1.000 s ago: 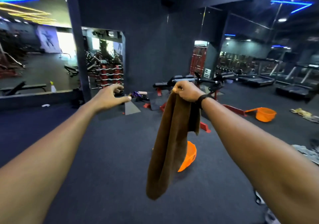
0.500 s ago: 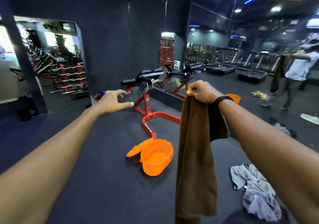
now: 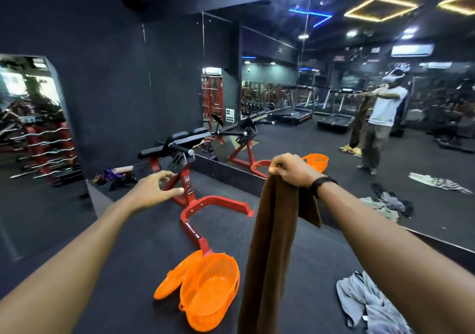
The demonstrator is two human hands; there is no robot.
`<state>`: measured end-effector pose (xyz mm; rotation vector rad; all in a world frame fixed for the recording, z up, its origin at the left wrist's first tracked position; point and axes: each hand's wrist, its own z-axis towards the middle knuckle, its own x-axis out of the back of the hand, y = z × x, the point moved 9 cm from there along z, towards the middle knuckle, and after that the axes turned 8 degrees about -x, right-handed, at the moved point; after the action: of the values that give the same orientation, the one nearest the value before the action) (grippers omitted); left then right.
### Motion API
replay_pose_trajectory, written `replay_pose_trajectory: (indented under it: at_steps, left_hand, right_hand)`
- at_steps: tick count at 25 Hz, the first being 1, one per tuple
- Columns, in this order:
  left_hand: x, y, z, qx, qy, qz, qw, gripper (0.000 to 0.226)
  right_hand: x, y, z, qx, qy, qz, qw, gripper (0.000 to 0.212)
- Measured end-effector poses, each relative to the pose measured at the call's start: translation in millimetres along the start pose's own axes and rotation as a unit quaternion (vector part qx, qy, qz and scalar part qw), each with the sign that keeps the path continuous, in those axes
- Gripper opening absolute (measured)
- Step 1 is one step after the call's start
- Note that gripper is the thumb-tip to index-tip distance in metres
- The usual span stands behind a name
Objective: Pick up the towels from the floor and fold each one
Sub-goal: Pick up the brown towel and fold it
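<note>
Both arms reach forward at chest height in the head view. The right hand (image 3: 290, 170) is clenched over the top edge of a brown towel (image 3: 270, 251), fingers curled tight round the bunched cloth, a dark band on the wrist behind it. The towel hangs straight down in a long doubled strip, a shorter flap falling behind the wrist, and its lower end runs off the bottom edge of the frame. The left hand (image 3: 153, 191) holds nothing: its fingers are loosely spread and slightly bent, thumb stretched toward the towel, well apart from it.

Below, on the dark floor (image 3: 123, 290), an orange basket (image 3: 209, 291) lies tipped on its side just left of the hanging towel, mouth facing the camera, with nothing inside it; its lid (image 3: 171, 281) leans against its left side. The basket touches the foot of a red bench (image 3: 198, 205), which stands near the floor's far edge at the mirror (image 3: 359, 117). A crumpled grey towel (image 3: 365, 305) lies on the floor near the lower right, partly hidden by the right forearm. The mirror reflects the person, the bench, the basket and more cloths on the floor.
</note>
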<state>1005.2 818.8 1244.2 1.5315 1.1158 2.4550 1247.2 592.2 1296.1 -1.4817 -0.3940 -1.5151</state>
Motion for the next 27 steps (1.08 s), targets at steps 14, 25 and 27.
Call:
replay_pose_trajectory:
  at_steps: [14,25,27]
  left_hand:
    - [-31,-7,180,0.053,0.065,0.017,0.996,0.053]
    - [-85,-6,293,0.051,-0.029,0.019,0.998,0.057]
    - [-70,-20,308,0.043,-0.010,0.047,0.998,0.044]
  right_hand:
    - [-66,-20,229,0.190,-0.158,0.183,0.952,0.033]
    - [-116,-82,323,0.317,-0.278,0.259,0.869,0.042]
    - [-120,-83,343,0.312,-0.263,0.264,0.874,0.044]
